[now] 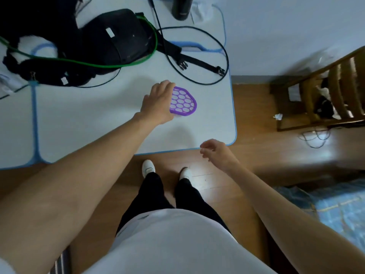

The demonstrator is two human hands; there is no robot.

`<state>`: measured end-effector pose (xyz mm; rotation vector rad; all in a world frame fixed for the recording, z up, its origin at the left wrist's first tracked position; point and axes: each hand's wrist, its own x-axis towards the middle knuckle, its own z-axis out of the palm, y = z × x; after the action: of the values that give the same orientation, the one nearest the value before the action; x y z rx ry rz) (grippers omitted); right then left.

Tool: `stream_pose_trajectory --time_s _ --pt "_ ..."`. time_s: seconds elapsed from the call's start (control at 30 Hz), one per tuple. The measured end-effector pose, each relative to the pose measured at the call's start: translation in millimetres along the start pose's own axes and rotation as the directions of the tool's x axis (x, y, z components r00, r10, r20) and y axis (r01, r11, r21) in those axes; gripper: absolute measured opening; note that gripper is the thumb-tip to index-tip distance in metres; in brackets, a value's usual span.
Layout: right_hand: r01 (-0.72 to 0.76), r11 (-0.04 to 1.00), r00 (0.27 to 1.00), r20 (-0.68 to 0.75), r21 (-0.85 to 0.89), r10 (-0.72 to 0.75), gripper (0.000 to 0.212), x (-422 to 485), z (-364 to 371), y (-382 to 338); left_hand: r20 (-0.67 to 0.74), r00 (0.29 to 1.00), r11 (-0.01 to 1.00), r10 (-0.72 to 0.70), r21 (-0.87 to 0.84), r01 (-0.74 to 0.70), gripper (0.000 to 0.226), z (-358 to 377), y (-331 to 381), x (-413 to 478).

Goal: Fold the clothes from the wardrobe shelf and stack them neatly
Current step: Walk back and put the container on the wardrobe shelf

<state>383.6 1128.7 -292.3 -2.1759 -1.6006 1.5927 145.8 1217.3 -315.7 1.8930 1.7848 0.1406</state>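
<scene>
- Clothes cannot be told for certain from your head view. Dark and white bundles [324, 107] sit inside a wooden rack [335, 76] on the floor [256, 119] at far right, well apart from both grips and too blurred to name.
- Your left grip [158, 103] reaches over the white bench [98, 119], palm down. It covers the left edge of a purple honeycomb grid [183, 101] lying flat near the bench's right corner. Its fingers are hidden, so you cannot tell whether it pinches the grid or merely rests on it.
- Your right grip [215, 153] hangs at the bench's near right corner, fingers loosely curled and apart, holding nothing.
- A black bag [110, 42] with buckled straps, a green cable [88, 63] and a looping black cable [227, 56] crowd the far side of the bench, with a dark bottle [181, 6] at its far edge.
- Blue patterned fabric [339, 204] shows at lower right, and your white shoes [148, 167] stand on the floor by the bench edge.
</scene>
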Motion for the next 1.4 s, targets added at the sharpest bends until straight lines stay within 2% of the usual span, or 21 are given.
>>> stream_pose_trajectory --time_s 0.03,0.1,0.2,0.4,0.53,0.6,0.7,0.8,0.9,0.97,1.03,1.13,1.2,1.23,1.3,1.33,1.4 --pt "0.032 0.999 0.999 -0.043 -0.019 -0.033 0.013 6.9 -3.7 -7.4 -0.022 1.0 1.0 -0.006 0.0 0.006 0.093 2.0 -0.4 -0.3" --pt "0.095 0.992 0.988 -0.116 -0.078 -0.104 0.029 19.0 -12.1 -27.0 -0.057 0.998 1.0 -0.023 0.006 0.023 0.09 5.3 0.2 -3.5" --pt "0.198 0.964 0.97 -0.106 -0.179 -0.219 0.057 36.4 -23.3 -56.9 -0.058 0.997 0.998 -0.057 0.006 0.057 0.09 13.3 4.3 -13.1" --pt "0.381 0.863 0.923 0.195 -0.331 -0.333 0.086 65.4 -15.5 -80.5 -0.051 0.983 0.984 -0.176 -0.048 0.174 0.097 41.8 16.2 -50.1" --pt "0.52 0.708 0.846 0.405 -0.478 -0.348 0.11 74.6 -6.5 -70.3 -0.063 0.935 0.935 -0.349 -0.089 0.343 0.101 61.2 32.5 -73.9" --pt "0.633 0.553 0.771 0.501 -0.541 -0.393 0.113 80.7 -5.4 -66.1 -0.068 0.896 0.895 -0.438 -0.131 0.427 0.103 67.4 39.7 -81.5" --pt "0.751 0.357 0.657 0.575 -0.556 -0.487 0.101 87.4 -3.9 -65.8 -0.081 0.843 0.835 -0.532 -0.216 0.506 0.101 72.3 48.6 -91.7" --pt "0.822 0.292 0.565 0.642 -0.489 -0.518 0.097 85.4 -4.6 -69.1 -0.058 0.816 0.786 -0.575 -0.314 0.532 0.101 71.4 56.0 -110.3" --pt "0.858 0.303 0.513 0.71 -0.414 -0.482 0.102 73.2 -3.6 -71.5 -0.062 0.789 0.719 -0.611 -0.459 0.522 0.102 66.8 61.8 -141.4" --pt "0.87 0.312 0.49 0.739 -0.382 -0.462 0.103 61.5 2.6 -77.3 -0.089 0.755 0.633 -0.649 -0.614 0.471 0.096 61.3 62.7 -168.4" --pt "0.888 0.294 0.455 0.763 -0.352 -0.459 0.102 44.2 14.3 -86.9 -0.087 0.703 0.491 -0.706 -0.775 0.398 0.084 56.3 63.3 -200.7" --pt "0.914 0.283 0.399 0.774 -0.292 -0.491 0.099 9.6 36.5 -103.9 -0.04 0.547 0.221 -0.836 -0.937 0.269 0.057 50.6 69.5 -252.0" --pt "0.934 0.267 0.348 0.782 -0.238 -0.518 0.098 -19.7 52.9 -115.1 0.057 0.412 0.007 -0.91 -0.988 0.152 0.034 49.3 73.1 -290.1" --pt "0.947 0.243 0.312 0.79 -0.212 -0.527 0.097 -37.1 61.3 -120.6 0.12 0.367 -0.11 -0.923 -0.993 0.047 0.025 48.1 75.2 -311.1" --pt "0.972 0.173 0.227 0.813 -0.157 -0.537 0.095 -76.7 79.4 -130.5 0.212 0.333 -0.279 -0.919 -0.945 -0.169 0.009 44.6 80.5 -356.8" --pt "0.981 0.143 0.186 0.824 -0.129 -0.534 0.094 -98.9 89.0 -134.3 0.219 0.333 -0.309 -0.917 -0.918 -0.249 0.013 41.8 85.1 -380.2" --pt "0.994 0.086 0.106 0.85 -0.072 -0.516 0.09 -147.0 110.0 -140.0 0.164 0.317 -0.268 -0.934 -0.908 -0.321 0.037 36.1 92.7 -425.6"
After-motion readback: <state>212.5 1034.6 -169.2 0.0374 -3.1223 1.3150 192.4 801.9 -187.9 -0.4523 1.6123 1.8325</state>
